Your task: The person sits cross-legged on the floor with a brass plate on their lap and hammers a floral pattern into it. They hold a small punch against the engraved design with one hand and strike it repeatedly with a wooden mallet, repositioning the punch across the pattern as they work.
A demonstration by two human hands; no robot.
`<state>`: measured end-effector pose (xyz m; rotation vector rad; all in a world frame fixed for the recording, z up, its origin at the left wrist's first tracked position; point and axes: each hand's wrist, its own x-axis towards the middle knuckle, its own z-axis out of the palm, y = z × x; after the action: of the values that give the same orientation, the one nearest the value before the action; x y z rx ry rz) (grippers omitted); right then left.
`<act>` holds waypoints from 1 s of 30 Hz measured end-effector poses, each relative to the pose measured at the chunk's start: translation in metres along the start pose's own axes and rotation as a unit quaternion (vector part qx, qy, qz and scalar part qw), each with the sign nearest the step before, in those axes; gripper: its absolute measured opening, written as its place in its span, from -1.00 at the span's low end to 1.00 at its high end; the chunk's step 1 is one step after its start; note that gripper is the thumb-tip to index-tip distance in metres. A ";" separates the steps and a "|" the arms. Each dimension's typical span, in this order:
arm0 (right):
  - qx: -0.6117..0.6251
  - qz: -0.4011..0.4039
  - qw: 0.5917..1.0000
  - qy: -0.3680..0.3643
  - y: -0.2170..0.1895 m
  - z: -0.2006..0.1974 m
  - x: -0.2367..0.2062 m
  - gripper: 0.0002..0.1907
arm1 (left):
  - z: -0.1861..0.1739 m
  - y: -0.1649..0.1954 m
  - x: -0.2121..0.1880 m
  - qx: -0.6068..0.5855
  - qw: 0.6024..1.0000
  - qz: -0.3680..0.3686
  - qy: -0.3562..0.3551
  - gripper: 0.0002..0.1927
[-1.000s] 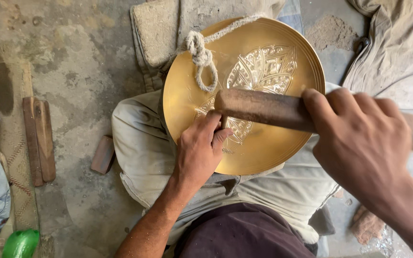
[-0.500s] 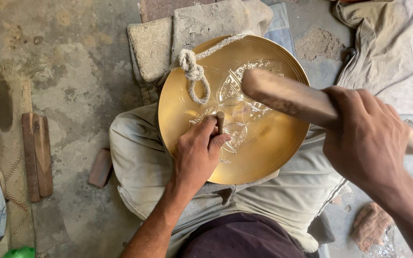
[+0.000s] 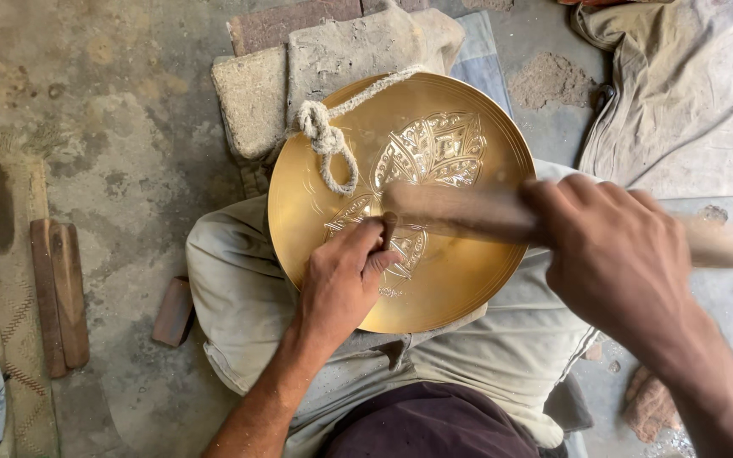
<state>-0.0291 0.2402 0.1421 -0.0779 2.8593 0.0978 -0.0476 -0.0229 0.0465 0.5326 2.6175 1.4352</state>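
I am gripping a small chisel (image 3: 388, 227) in my left hand (image 3: 343, 284), its tip resting on the brass plate (image 3: 468, 280) lying across my lap, while my right hand (image 3: 617, 259) is clenching a wooden mallet (image 3: 460, 212) lying crosswise just right of it.

No packages, labels, signs or screens in view.
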 end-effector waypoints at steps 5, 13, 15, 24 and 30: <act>0.232 0.084 0.961 0.124 -0.008 0.020 -0.030 -0.56 | -0.005 -0.003 0.009 -0.031 0.995 0.045 -0.080 -0.67; 0.250 0.249 0.928 0.115 -0.034 0.068 -0.078 -0.61 | -0.014 0.003 0.040 0.031 0.957 0.135 -0.256 -0.63; 0.306 0.274 0.892 0.189 -0.042 0.080 -0.091 -0.55 | -0.014 0.007 0.046 0.021 0.940 0.110 -0.323 -0.59; 0.279 0.274 0.903 0.177 -0.061 0.115 -0.111 -0.68 | -0.013 0.004 0.048 0.073 0.925 0.151 -0.342 -0.55; 0.429 0.316 0.837 0.127 -0.035 0.101 -0.103 -0.53 | -0.018 -0.002 0.027 0.012 0.995 0.037 -0.094 -0.69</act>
<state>0.0998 0.2178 0.0720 1.0926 2.7430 -1.1213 -0.0780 -0.0291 0.0566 0.7358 2.4947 1.3037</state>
